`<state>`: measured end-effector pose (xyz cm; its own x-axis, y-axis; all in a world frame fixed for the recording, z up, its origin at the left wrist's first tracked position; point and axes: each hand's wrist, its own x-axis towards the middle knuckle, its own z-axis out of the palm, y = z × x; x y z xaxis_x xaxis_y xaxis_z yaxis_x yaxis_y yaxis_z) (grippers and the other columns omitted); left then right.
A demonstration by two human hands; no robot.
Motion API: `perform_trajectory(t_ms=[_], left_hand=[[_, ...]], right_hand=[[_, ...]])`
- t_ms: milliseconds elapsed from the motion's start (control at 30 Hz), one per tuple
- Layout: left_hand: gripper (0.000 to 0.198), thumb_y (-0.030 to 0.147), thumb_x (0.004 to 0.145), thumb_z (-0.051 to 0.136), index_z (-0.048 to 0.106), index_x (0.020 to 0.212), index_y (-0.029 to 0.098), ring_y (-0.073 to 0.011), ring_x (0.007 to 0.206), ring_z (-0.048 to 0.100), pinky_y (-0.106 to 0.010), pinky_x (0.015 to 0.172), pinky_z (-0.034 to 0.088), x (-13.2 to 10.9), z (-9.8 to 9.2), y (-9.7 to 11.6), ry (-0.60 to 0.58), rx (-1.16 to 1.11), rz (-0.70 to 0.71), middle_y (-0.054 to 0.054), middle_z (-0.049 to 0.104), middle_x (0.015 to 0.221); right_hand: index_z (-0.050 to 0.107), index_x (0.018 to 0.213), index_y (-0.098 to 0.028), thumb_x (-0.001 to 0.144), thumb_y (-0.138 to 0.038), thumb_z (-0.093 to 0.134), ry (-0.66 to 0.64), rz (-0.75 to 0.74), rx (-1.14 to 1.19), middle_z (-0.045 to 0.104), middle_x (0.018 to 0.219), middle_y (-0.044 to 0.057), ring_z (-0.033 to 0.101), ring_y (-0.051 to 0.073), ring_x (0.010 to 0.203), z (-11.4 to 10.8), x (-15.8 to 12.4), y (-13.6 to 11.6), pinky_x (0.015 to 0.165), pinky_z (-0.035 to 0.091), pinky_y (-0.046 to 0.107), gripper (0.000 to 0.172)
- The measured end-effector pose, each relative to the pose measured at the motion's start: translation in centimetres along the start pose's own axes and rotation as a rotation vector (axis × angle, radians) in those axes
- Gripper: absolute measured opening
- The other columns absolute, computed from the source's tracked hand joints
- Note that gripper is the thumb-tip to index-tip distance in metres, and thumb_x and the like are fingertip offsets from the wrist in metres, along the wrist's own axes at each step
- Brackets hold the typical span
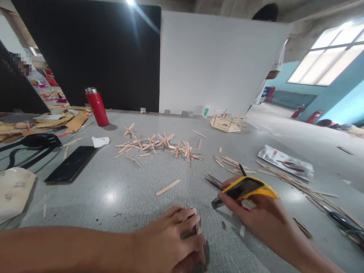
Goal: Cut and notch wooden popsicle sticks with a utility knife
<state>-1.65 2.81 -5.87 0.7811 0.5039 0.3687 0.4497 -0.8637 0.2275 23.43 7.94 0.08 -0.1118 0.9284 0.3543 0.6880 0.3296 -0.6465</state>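
At the bottom middle, my left hand (179,240) is closed with its fingers curled over a thin wooden stick (200,244), pressing it near the tabletop. Most of that piece is hidden under the fingers. To the right, my right hand (256,218) grips a yellow utility knife (263,184), its grey nose pointing left and down. Dark pointed tips, like those of tweezers (213,181), show just past the right fingers; whether they are held I cannot tell. A flat wooden stick (168,187) lies on the table ahead of my left hand.
Loose sticks (159,144) are heaped mid-table. A small wooden frame (227,123) stands at the back. A red flask (97,108), a phone (71,165) and a cream roll (15,193) are left; a foil packet (286,162) and long strips (301,184) lie right.
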Motion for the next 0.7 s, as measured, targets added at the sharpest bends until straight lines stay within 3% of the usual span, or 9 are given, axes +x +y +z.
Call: perform_trajectory(t_ms=[133, 200, 300, 367, 467, 567, 700], left_hand=[[0.038, 0.038, 0.104, 0.045, 0.063, 0.128, 0.014, -0.0315, 0.133, 0.053, -0.043, 0.112, 0.039, 0.0, 0.1, 0.0, 0.000, 0.064, 0.026, -0.020, 0.062, 0.136], [0.039, 0.038, 0.105, 0.042, 0.062, 0.130, 0.015, -0.0312, 0.136, 0.051, -0.044, 0.113, 0.037, 0.0, 0.1, -0.1, -0.025, 0.062, 0.024, -0.020, 0.060, 0.138], [0.038, 0.036, 0.105, 0.042, 0.061, 0.132, 0.015, -0.0307, 0.137, 0.051, -0.044, 0.113, 0.037, 0.0, 0.1, -0.3, -0.027, 0.056, 0.019, -0.019, 0.059, 0.141], [0.037, 0.034, 0.104, 0.044, 0.062, 0.130, 0.015, -0.0307, 0.136, 0.052, -0.044, 0.113, 0.037, -0.1, 0.1, -0.3, -0.016, 0.045, 0.016, -0.019, 0.061, 0.139], [0.035, 0.032, 0.103, 0.046, 0.062, 0.129, 0.015, -0.0313, 0.134, 0.053, -0.045, 0.112, 0.038, -0.1, 0.1, -0.2, 0.000, 0.022, 0.016, -0.019, 0.061, 0.139], [0.034, 0.031, 0.103, 0.047, 0.062, 0.129, 0.015, -0.0316, 0.134, 0.053, -0.045, 0.113, 0.038, -0.1, 0.1, -0.1, 0.000, 0.018, 0.008, -0.018, 0.060, 0.140], [0.034, 0.032, 0.104, 0.045, 0.062, 0.129, 0.015, -0.0318, 0.134, 0.054, -0.045, 0.112, 0.039, -0.1, 0.2, -0.1, -0.003, 0.024, 0.010, -0.019, 0.060, 0.140]], right_hand=[[0.074, 0.088, -0.026, 0.087, -0.058, 0.066, -0.081, 0.074, -0.008, 0.076, 0.089, 0.005, 0.071, 0.026, 0.084, 0.2, -0.2, 1.3, 0.074, 0.057, 0.036, 0.033], [0.070, 0.098, -0.024, 0.090, -0.063, 0.060, -0.106, 0.150, 0.097, 0.072, 0.075, 0.004, 0.067, 0.021, 0.066, 0.0, 0.0, 1.5, 0.056, 0.054, 0.030, 0.041], [0.061, 0.101, -0.021, 0.091, -0.070, 0.053, -0.145, 0.268, 0.312, 0.059, 0.053, -0.003, 0.045, 0.012, 0.037, 0.1, 0.0, 1.4, 0.033, 0.033, 0.022, 0.050], [0.060, 0.097, -0.020, 0.089, -0.070, 0.056, -0.161, 0.322, 0.421, 0.054, 0.048, -0.005, 0.038, 0.008, 0.034, 0.3, -0.2, 1.2, 0.032, 0.027, 0.019, 0.051], [0.060, 0.091, -0.019, 0.087, -0.069, 0.061, -0.133, 0.389, 0.529, 0.048, 0.047, -0.007, 0.040, 0.008, 0.038, 0.6, -0.6, 1.0, 0.033, 0.031, 0.018, 0.050], [0.056, 0.083, -0.021, 0.085, -0.074, 0.059, -0.075, 0.472, 0.604, 0.045, 0.047, -0.007, 0.032, 0.006, 0.035, 0.8, -1.0, 0.7, 0.030, 0.028, 0.018, 0.054], [0.051, 0.079, -0.022, 0.083, -0.075, 0.061, -0.049, 0.533, 0.645, 0.056, 0.056, -0.004, 0.026, 0.003, 0.033, 1.0, -1.0, 0.8, 0.029, 0.026, 0.017, 0.054]])
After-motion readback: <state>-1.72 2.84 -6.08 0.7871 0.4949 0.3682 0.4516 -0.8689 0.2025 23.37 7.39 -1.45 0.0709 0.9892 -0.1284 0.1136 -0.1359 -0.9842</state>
